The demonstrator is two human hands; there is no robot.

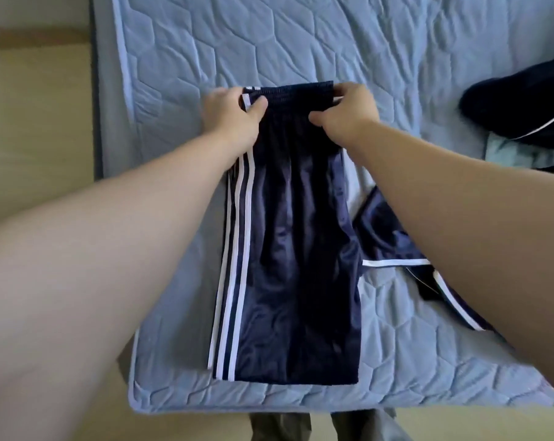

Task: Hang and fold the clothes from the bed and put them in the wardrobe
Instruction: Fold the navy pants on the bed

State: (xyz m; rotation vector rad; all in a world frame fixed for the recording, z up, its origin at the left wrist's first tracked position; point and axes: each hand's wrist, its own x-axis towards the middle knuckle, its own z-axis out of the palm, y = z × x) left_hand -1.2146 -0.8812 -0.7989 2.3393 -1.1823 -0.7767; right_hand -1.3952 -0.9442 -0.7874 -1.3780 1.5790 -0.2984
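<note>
A pair of navy shorts (294, 249) with three white side stripes lies folded lengthwise on the light blue quilted bed (301, 36). Its waistband points away from me. My left hand (234, 114) pinches the left corner of the waistband, thumb on top. At the right corner of the waistband, my right hand (345, 111) grips the fabric with curled fingers. A second navy garment (387, 233) with white piping lies under my right forearm, partly hidden by it.
A dark navy garment with a white line (520, 106) is piled at the bed's right edge, over some light blue cloth (504, 151). The wooden floor (31, 122) runs along the bed's left side and near end. My legs (326, 424) stand at the bed's foot.
</note>
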